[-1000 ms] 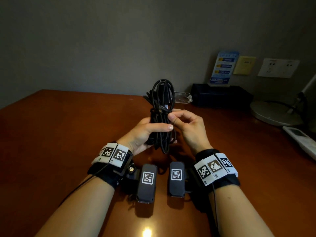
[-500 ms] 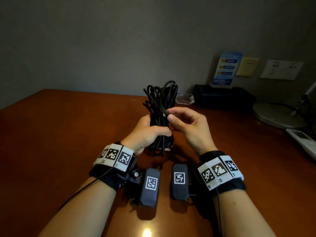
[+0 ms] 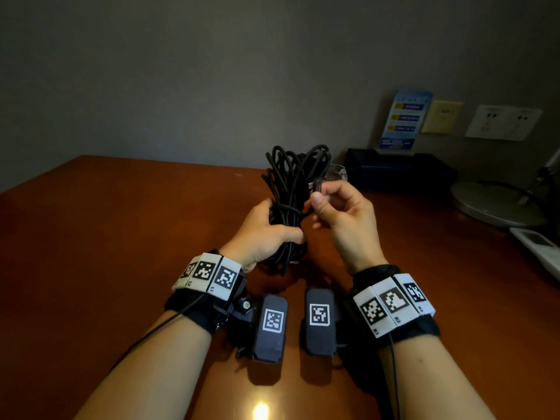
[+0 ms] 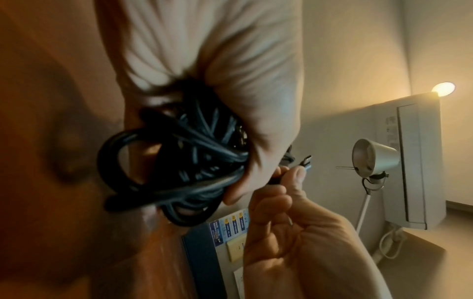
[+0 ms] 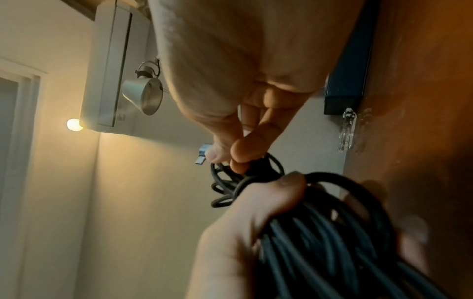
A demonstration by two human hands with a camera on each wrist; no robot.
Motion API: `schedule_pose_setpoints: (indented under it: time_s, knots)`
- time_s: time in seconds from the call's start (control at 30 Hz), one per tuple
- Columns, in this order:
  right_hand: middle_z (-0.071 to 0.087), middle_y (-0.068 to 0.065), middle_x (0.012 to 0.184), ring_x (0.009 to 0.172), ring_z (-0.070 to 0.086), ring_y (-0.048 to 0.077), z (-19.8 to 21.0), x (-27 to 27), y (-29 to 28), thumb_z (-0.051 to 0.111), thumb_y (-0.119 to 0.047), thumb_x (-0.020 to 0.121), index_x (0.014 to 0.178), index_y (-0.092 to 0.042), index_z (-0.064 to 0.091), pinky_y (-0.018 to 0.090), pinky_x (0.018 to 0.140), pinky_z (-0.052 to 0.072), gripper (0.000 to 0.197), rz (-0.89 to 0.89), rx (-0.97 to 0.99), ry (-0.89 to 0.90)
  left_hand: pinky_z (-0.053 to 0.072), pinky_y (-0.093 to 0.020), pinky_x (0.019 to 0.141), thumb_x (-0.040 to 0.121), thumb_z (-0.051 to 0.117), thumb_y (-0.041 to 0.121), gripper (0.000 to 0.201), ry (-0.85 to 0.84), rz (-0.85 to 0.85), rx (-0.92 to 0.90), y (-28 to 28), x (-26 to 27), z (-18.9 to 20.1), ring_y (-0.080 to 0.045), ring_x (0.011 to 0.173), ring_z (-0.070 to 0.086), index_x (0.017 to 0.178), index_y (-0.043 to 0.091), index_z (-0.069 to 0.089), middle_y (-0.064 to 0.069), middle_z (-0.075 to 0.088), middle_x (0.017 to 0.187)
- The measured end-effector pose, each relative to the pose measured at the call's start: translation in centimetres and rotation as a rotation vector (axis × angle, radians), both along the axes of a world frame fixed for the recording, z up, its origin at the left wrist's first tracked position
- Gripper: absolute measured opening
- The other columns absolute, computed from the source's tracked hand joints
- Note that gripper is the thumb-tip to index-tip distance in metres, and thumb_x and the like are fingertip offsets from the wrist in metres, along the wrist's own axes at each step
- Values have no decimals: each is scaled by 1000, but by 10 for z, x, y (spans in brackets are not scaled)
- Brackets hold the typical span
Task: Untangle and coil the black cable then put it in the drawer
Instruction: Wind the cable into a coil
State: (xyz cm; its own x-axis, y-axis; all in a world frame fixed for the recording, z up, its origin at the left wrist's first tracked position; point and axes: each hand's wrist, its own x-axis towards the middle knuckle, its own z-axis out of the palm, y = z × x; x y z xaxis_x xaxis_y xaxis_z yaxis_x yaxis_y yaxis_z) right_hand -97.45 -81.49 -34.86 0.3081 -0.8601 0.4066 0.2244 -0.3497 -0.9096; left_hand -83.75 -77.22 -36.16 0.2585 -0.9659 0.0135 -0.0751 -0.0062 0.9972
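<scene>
The black cable (image 3: 292,189) is bunched into an upright bundle of loops above the brown desk (image 3: 121,237). My left hand (image 3: 266,231) grips the bundle around its middle, fingers wrapped round it (image 4: 179,161). My right hand (image 3: 336,207) pinches the cable's free end just behind its metal plug (image 3: 316,185), beside the bundle's upper right. The plug (image 4: 307,161) sticks out past thumb and forefinger, also in the right wrist view (image 5: 202,154). One strand wraps around the bundle's waist. No drawer is in view.
A black box (image 3: 400,171) with a blue card (image 3: 403,119) stands at the back right against the wall. A small clear glass object (image 3: 336,172) sits beside it. A desk lamp base (image 3: 497,204) and a white device (image 3: 539,247) lie at the right edge.
My right hand has pulled the plug end up and to the right, away from the bundle's waist. The left hand has kept its grip, and the loops have tilted a little leftward.
</scene>
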Motion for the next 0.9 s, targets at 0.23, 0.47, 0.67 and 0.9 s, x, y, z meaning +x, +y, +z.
schedule_pose_setpoints:
  time_s: [0.23, 0.47, 0.67, 0.9]
  knots:
    - [68, 3, 75, 54, 63, 10, -4, -1, -5, 73, -6, 84, 79, -16, 64, 28, 55, 55, 15, -180, -139, 145, 60, -51, 71, 47, 76, 26, 66, -172, 52, -17, 0, -2, -1, -29, 89, 68, 111, 22, 58, -8, 67, 103]
    - [66, -14, 67, 65, 60, -2, -6, -2, -6, 79, -22, 79, 71, -25, 67, 14, 61, 46, 15, -363, -376, 373, 59, -49, 68, 49, 76, 30, 54, -285, 115, -26, -5, 0, -2, -26, 83, 67, 100, 18, 62, -5, 67, 95]
    - [66, -10, 66, 63, 59, 2, -10, -3, -10, 78, -25, 79, 67, -21, 62, 23, 62, 49, 20, -400, -331, 416, 59, -48, 79, 58, 78, 30, 40, -160, 65, -86, -6, 2, -9, -20, 83, 72, 97, 24, 70, 0, 75, 90]
    - [68, -8, 70, 67, 66, 18, -9, -3, -12, 78, -26, 78, 69, -22, 62, 45, 67, 55, 18, -400, -310, 402, 53, -45, 84, 85, 62, 29, 22, 12, 49, -209, -1, 5, -4, -29, 94, 70, 94, 14, 74, -11, 74, 95]
